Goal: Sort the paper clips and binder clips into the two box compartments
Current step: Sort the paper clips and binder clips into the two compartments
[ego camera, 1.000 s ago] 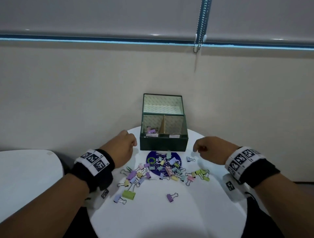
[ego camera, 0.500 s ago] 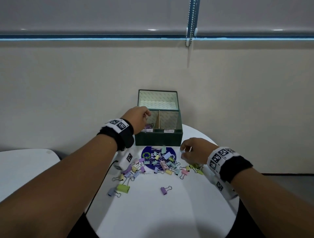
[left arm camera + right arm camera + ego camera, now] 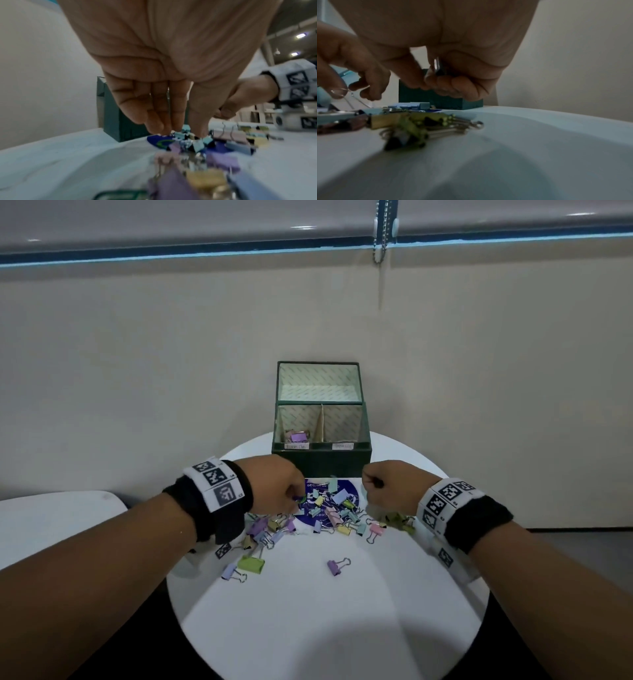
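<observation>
Here the green box (image 3: 321,463) stands open at the table's (image 3: 329,628) far edge, its lid upright behind; the left compartment (image 3: 297,430) holds a purple binder clip (image 3: 298,436) and a few other clips too small to tell apart, while no clips show in the right compartment (image 3: 342,424). The pile of pastel binder clips (image 3: 329,515) lies just in front of the box. The left hand (image 3: 274,487) reaches into the pile with fingertips (image 3: 159,127) bunched on a small clip, and the right hand (image 3: 390,484) hovers above the pile's right edge, fingers curled around a small metal piece (image 3: 437,66) I cannot identify.
</observation>
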